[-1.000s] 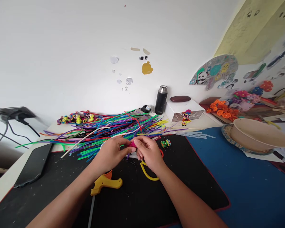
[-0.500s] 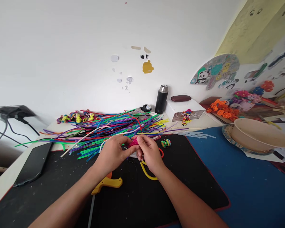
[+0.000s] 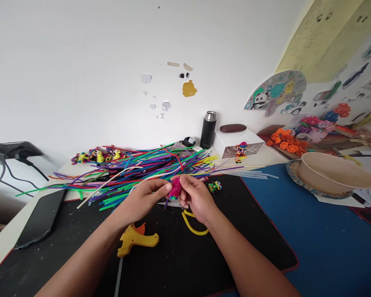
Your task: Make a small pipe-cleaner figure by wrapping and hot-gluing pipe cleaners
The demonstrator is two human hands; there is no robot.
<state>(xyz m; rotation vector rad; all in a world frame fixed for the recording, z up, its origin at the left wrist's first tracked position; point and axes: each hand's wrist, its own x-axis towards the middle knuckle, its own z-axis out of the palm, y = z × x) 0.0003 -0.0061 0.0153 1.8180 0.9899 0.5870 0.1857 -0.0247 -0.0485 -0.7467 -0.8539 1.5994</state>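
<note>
A small magenta coil of pipe cleaner (image 3: pixel 174 188) is held between my two hands above the black mat (image 3: pixel 185 260). Bits of green and blue show at its lower end, and a short purple stem (image 3: pixel 166 203) sticks out just below. My left hand (image 3: pixel 148 198) pinches the coil from the left with thumb and fingers. From the right, my right hand (image 3: pixel 198 198) grips it, its thumb on top and fingers curled beneath. Under the right hand lies a yellow curved handle (image 3: pixel 193 225), partly covered. A yellow glue gun (image 3: pixel 137 240) with an orange trigger rests near my left forearm.
Many coloured pipe cleaners (image 3: pixel 132 175) lie piled behind my hands. A black phone (image 3: pixel 41 220) is at left, a small green figure piece (image 3: pixel 214 187) at right. Farther back stand a black thermos (image 3: pixel 208 130), a white box (image 3: pixel 235 142) and a beige bowl (image 3: pixel 334 175).
The magenta coil has turned more upright and shows more of its wound side and coloured lower end. My left hand has shifted slightly left and its grip has changed.
</note>
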